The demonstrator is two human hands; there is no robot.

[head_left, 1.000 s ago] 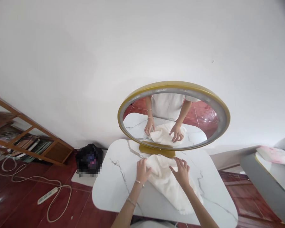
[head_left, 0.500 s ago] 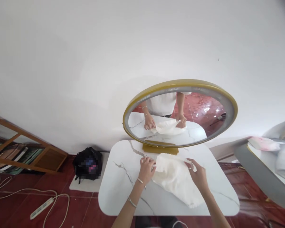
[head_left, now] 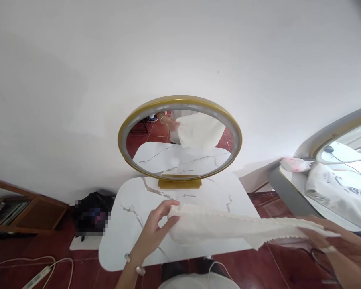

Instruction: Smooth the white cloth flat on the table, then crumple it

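A thin white cloth [head_left: 216, 226] with a jagged edge is stretched sideways above the front of the table, raised off the surface. My left hand [head_left: 161, 220] pinches its left end between thumb and fingers. Far to the right, past the table's edge, my right hand [head_left: 321, 237] has hold of the other end; it is smeared by motion and partly covered by the cloth. The white marble-patterned table [head_left: 132, 241] lies beneath. The raised cloth and one hand also show in the round gold-rimmed mirror [head_left: 180, 98].
The mirror's gold base [head_left: 180, 183] stands at the table's back. On the right, another table [head_left: 297, 196] bears a printed white cloth [head_left: 333, 188] and a pink-and-white packet [head_left: 295, 163]. A black bag [head_left: 92, 212], a power strip [head_left: 37, 277] and cables lie at the left, near a wooden cabinet [head_left: 39, 212].
The cloth has been lifted off the table and drawn out to the right. My right hand has swung far right with its end; my left hand has shifted left. The view has turned right.
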